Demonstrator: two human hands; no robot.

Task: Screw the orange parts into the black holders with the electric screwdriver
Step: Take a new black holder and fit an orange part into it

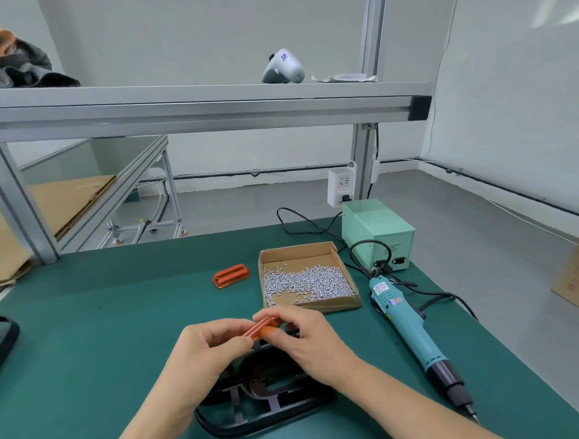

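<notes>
Both my left hand (209, 345) and right hand (301, 335) pinch a ribbed orange plastic part (262, 325) above the black frame holder (260, 403) on the green bench (101, 335). Nothing looks screwed yet: the teal electric screwdriver (414, 334) lies untouched at three o'clock, a second flat orange part (231, 275) waits at twelve.

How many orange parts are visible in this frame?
2. One orange part lies loose on the green mat left of the screw box; the other is pinched between both hands above the black holder.
</notes>
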